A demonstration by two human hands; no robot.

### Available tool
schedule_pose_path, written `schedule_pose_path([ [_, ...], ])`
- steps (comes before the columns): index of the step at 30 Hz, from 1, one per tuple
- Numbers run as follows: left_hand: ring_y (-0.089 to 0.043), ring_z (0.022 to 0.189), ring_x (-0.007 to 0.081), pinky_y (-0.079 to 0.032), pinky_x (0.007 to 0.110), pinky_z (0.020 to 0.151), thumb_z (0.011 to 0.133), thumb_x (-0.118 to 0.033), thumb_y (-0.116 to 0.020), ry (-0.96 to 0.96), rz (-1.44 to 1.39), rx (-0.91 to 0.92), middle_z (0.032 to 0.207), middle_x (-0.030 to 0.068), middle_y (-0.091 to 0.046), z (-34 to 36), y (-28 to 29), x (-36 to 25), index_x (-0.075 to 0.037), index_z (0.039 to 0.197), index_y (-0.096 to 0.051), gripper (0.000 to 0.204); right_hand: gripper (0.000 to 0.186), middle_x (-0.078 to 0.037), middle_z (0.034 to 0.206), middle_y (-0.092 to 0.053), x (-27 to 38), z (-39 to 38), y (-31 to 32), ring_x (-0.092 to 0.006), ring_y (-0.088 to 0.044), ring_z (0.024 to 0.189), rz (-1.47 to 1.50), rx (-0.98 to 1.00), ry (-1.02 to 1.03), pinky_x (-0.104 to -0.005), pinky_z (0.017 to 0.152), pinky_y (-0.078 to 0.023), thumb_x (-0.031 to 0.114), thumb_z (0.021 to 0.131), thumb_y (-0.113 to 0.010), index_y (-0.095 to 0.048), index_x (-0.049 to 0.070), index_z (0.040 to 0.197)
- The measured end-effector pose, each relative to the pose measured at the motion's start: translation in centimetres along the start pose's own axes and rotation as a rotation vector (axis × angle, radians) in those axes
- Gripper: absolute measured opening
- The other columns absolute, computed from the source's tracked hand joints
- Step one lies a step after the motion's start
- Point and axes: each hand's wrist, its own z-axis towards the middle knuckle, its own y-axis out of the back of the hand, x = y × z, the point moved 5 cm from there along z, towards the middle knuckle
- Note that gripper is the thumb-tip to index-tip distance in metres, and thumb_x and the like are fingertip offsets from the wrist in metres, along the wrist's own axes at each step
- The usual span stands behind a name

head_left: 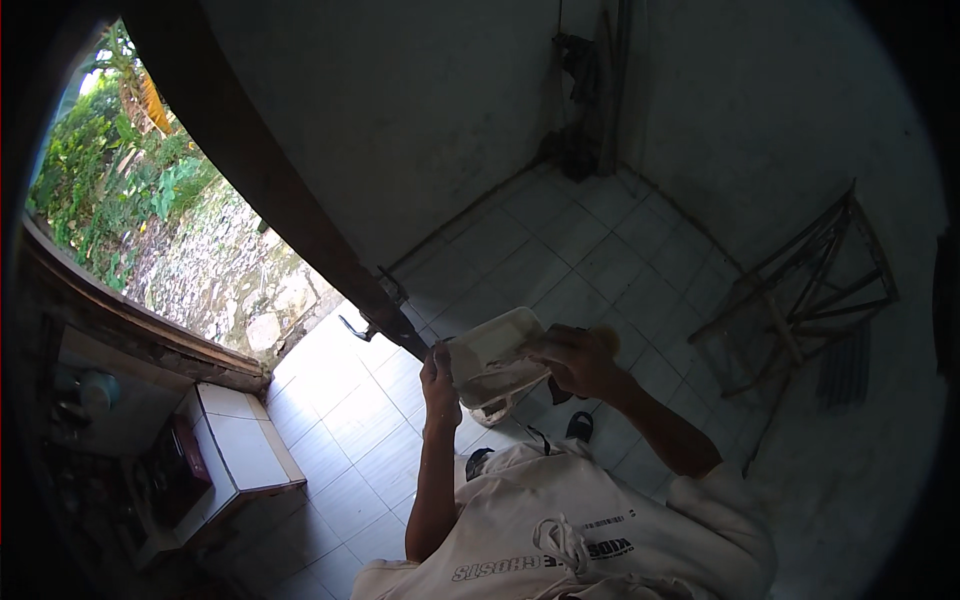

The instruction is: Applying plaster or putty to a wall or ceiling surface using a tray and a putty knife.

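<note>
Close to the body, in front of the white printed shirt (560,530), both hands hold one pale, translucent plastic container (495,362) of boxy shape at chest height above the floor. The left hand (440,385) has its fingers closed on the container's left edge, and the right hand (583,360) is wrapped around its right end, fingers closed on it too. To handle it well, I think the container should stay level and supported from both ends, because thin plastic like this probably bends easily under a one-sided grip. It looks cloudy white on top and darker, almost clear, on its lower side; what is inside I cannot tell. Under it lie pale square floor tiles (350,420) and dark sandals on the feet. To the left is a low tiled bench (245,450), then the dark wooden door (300,220) standing open to green plants. Farther right, a wooden rack (800,290) leans near the grey wall.
</note>
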Motion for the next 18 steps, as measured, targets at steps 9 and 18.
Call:
schedule_pose_path([
  [9, -0.055, 0.092, 0.0134, -0.046, 0.030, 0.081, 0.101, -0.030, -0.047, 0.031, 0.069, 0.028, 0.100, 0.0037, -0.060, -0.2, -1.7, -0.7, -0.004, 0.114, -0.058, 0.031, 0.038, -0.008, 0.101, -0.061, -0.8, -0.9, 0.5, -0.0270, -0.065, 0.086, -0.119, -0.054, 0.003, -0.0382, 0.072, -0.058, 0.001, 0.075, -0.065, -0.065, 0.015, 0.110],
  [18, -0.054, 0.096, 0.0140, -0.045, 0.030, 0.084, 0.102, -0.028, -0.046, 0.049, 0.153, 0.077, 0.103, 0.0047, -0.059, 0.1, -4.3, -2.1, -0.003, 0.116, -0.058, 0.031, 0.045, -0.009, 0.101, -0.060, -1.4, -2.4, 0.9, -0.0269, -0.066, 0.081, -0.164, -0.024, -0.097, -0.0371, 0.069, -0.058, 0.002, 0.073, -0.067, -0.064, 0.018, 0.115],
])
